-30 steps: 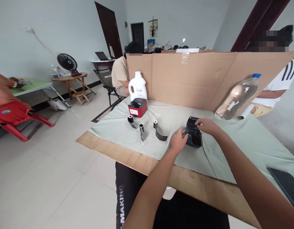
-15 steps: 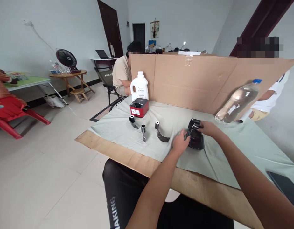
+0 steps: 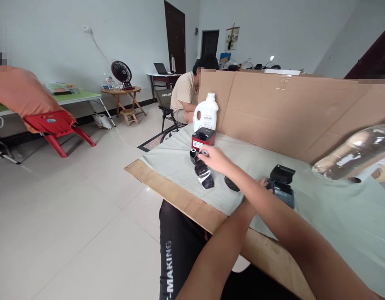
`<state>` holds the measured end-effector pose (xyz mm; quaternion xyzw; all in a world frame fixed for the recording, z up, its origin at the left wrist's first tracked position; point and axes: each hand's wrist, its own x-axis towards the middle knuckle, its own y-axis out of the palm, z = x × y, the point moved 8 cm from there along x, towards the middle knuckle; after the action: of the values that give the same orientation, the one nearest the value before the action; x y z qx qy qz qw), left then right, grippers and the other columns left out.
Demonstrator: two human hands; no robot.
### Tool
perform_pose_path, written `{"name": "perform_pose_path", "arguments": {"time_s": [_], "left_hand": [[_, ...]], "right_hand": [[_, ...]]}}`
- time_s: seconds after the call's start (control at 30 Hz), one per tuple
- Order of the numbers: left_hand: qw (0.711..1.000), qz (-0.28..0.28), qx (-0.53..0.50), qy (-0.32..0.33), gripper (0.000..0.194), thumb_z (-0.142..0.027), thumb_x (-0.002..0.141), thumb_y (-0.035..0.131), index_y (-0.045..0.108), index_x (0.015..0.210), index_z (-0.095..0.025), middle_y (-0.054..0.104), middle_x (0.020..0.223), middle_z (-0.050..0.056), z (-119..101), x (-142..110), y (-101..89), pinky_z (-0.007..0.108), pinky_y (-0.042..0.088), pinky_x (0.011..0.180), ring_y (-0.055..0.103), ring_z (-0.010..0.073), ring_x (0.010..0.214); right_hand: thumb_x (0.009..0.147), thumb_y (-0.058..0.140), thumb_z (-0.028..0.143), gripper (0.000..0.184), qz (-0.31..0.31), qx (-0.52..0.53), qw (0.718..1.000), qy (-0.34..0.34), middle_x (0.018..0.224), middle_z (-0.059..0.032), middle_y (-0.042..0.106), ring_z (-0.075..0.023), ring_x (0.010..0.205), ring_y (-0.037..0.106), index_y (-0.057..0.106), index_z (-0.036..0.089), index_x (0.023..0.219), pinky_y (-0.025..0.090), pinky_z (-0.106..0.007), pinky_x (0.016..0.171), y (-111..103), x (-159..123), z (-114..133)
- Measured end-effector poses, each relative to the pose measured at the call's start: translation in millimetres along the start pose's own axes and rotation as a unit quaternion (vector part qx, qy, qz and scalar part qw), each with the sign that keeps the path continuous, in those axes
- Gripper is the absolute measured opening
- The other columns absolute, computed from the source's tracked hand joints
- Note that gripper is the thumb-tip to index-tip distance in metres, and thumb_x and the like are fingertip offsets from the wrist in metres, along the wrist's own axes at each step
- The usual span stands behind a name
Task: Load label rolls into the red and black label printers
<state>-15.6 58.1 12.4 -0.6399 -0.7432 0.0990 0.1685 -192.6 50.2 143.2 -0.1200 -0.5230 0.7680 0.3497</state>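
My right hand reaches across to the left and pinches a small roll of black tape, whose loose strip hangs down onto the grey cloth. A second roll lies just behind it. Another black strip lies beside my forearm. My left hand rests against the left side of a small black printer with its lid raised. Most of that hand is hidden behind my right forearm.
A red printer and a white jug stand at the back left of the table, against a cardboard wall. A clear bottle shows at right. A person sits behind the cardboard. A red chair stands at left.
My right hand left the black printer, crossed left over my left arm and took hold of a tape roll. The printer's lid now stands open. The view swung left.
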Motion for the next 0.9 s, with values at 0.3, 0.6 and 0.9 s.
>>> {"name": "perform_pose_path", "arguments": {"time_s": [0.3, 0.6, 0.9], "left_hand": [[0.990, 0.122, -0.042, -0.055, 0.066, -0.035, 0.092, 0.057, 0.039, 0.156, -0.033, 0.062, 0.146, 0.003, 12, 4, 17.2, 0.051, 0.050, 0.110, 0.061, 0.0335, 0.132], [0.988, 0.121, -0.078, -0.057, 0.065, -0.033, 0.091, 0.057, 0.041, 0.154, -0.031, 0.063, 0.146, 0.004, 12, 4, 14.0, 0.047, 0.048, 0.111, 0.061, 0.0328, 0.131], [0.989, 0.123, -0.059, -0.054, 0.064, -0.034, 0.092, 0.057, 0.041, 0.154, -0.033, 0.064, 0.144, 0.003, 13, 6, 17.4, 0.049, 0.049, 0.111, 0.062, 0.0327, 0.130]], "right_hand": [[0.100, 0.054, 0.028, 0.019, 0.150, -0.172, 0.973, -0.020, 0.117, -0.0142, 0.071, -0.0249, 0.095, 0.069, 0.066, 0.018, 0.112, 0.044, -0.031, 0.074, 123, 47, 7], [0.102, 0.052, 0.031, 0.022, 0.153, -0.201, 0.967, -0.032, 0.116, -0.0114, 0.071, -0.0233, 0.097, 0.067, 0.064, 0.020, 0.117, 0.042, -0.029, 0.073, 123, 42, 3], [0.103, 0.049, 0.045, 0.045, 0.116, -0.193, 0.974, -0.012, 0.125, -0.0154, 0.066, -0.0283, 0.100, 0.067, 0.058, 0.022, 0.141, 0.046, -0.034, 0.079, 110, 35, 15]]}}
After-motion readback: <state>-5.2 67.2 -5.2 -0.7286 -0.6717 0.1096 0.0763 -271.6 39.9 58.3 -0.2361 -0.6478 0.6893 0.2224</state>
